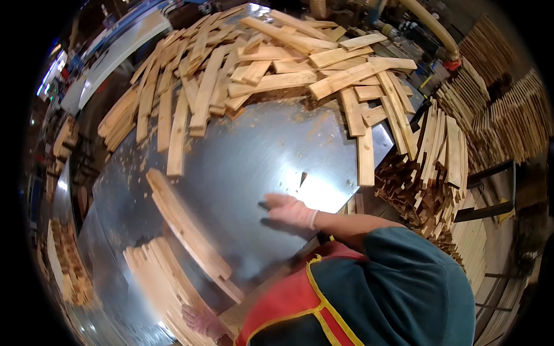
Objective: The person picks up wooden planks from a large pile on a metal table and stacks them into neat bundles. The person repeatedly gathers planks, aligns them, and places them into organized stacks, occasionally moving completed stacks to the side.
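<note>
My right hand (290,211), in a pale pink glove, is held over the bare metal tabletop (242,155). Its fingers are stretched out with nothing in them, slightly blurred. At the lower left my left hand (202,322), gloved too, grips the near end of a wooden board at the edge of a neat stack of boards (173,277). A pale patch over that stack is smeared by motion. Between the hands, a pair of longer boards (187,225) lies slanted, blurred along one side. A small dark wood chip (303,179) lies beyond my right hand.
A big loose heap of boards (271,81) covers the table's far side, some ends jutting toward me. Sawdust is scattered around. Stacked wood strips (427,155) stand at the right beside a black metal frame (490,190). A ribbed hose (433,26) hangs at the back right.
</note>
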A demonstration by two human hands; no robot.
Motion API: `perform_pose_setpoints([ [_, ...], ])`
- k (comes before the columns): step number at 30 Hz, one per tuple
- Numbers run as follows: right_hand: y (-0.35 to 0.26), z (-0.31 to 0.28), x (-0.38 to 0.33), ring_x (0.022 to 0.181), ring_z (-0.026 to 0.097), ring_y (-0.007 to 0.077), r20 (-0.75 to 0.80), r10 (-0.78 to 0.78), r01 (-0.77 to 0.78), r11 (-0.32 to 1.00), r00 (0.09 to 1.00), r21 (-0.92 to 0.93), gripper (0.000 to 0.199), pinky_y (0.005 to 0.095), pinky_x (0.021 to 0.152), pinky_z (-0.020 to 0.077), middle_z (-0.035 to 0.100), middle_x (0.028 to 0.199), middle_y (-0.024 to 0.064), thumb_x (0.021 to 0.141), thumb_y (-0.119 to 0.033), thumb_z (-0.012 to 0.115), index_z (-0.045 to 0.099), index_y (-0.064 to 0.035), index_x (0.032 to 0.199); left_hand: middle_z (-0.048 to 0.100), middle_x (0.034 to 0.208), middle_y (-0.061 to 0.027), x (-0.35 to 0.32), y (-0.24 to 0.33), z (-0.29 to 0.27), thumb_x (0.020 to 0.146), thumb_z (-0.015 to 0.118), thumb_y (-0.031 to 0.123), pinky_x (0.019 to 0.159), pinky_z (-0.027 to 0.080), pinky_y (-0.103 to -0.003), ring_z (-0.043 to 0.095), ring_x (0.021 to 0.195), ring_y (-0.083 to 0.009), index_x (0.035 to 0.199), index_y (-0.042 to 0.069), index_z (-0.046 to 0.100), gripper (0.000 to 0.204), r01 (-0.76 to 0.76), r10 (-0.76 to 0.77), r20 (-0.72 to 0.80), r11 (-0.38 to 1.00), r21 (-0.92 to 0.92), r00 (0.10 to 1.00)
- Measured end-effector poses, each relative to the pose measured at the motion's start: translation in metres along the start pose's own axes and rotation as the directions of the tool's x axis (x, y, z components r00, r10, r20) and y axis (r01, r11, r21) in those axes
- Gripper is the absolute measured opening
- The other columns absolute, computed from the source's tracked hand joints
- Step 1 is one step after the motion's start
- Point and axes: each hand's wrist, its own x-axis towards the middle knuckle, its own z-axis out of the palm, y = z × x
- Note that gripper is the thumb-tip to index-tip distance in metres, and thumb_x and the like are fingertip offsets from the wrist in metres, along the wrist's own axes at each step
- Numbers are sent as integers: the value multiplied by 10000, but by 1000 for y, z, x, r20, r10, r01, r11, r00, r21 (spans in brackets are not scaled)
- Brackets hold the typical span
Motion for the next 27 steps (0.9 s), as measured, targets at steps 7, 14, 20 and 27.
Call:
perform_pose_setpoints([
  [7, 63, -330, 17, 1323, 595, 398, -890, -122, -279, 923, 440, -264, 632, 414, 1141, 470, 632, 1414, 248, 828, -304, 699, 620, -20, 1386, 408, 1630, -216, 26, 180, -144, 834, 782, 152, 1254, 336, -478, 382, 1515, -394, 1634, 53, 346, 916, -84, 95, 14, 935, -343, 995],
  [14, 145, -534, -41, 1240, 683, 357, -864, 439, -720, 680, 247, 139, 907, 456, 1044, 532, 698, 1295, 248, 765, -454, 794, 488, 5, 1484, 502, 1564, -207, -16, 354, -161, 779, 814, 180, 1198, 393, -495, 485, 1437, -382, 1595, 87, 429, 907, -533, 640, 7, 646, -546, 768],
  [20, 146, -491, -47, 1291, 609, 413, -799, 267, -724, 631, 539, -277, 1292, 499, 1079, 504, 584, 1387, 281, 663, -518, 908, 213, -78, 1659, 550, 1476, -235, -32, 484, -216, 788, 794, 231, 1098, 446, -527, 539, 1341, -426, 1518, 65, 497, 805, -686, 894, 68, 386, -616, 442],
  [27, 102, -370, -64, 1141, 655, 295, -701, 280, 142, 866, 656, 480, 1198, 413, 915, 599, 595, 1365, 205, 726, -110, 879, 164, -130, 1687, 518, 1541, -206, -39, 537, -255, 852, 805, 285, 1162, 418, -476, 501, 1419, -383, 1592, 67, 424, 861, -692, 953, -3, 218, -688, 303],
])
